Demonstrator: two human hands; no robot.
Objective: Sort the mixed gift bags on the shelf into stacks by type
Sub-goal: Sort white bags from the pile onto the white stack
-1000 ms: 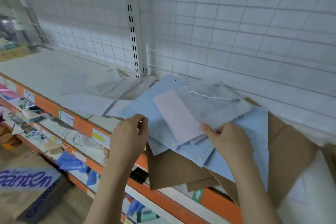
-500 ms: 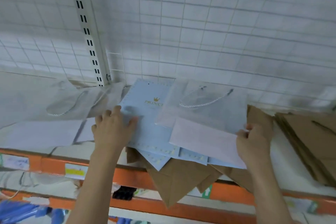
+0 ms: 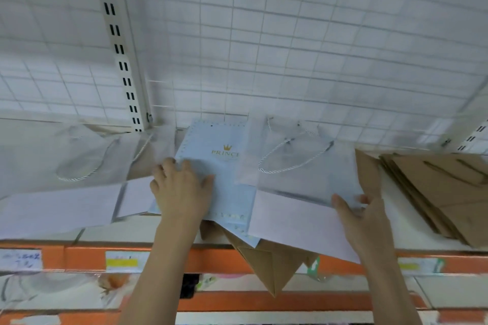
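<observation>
Head view looks down on an orange-edged shelf [image 3: 158, 258] strewn with flat gift bags. At centre lies a pale blue bag [image 3: 211, 155] printed with a gold crown, and the left hand [image 3: 181, 190] rests flat on it, fingers spread and holding nothing. Overlapping it toward 3 o'clock is a translucent white bag [image 3: 298, 166] with a twisted cord handle; the right hand [image 3: 364, 221] pinches its lower right corner. More translucent white bags [image 3: 66, 163] lie at 9 o'clock, a stack of brown kraft bags [image 3: 443, 187] at 3 o'clock, and one brown bag [image 3: 272, 266] hangs over the shelf edge.
</observation>
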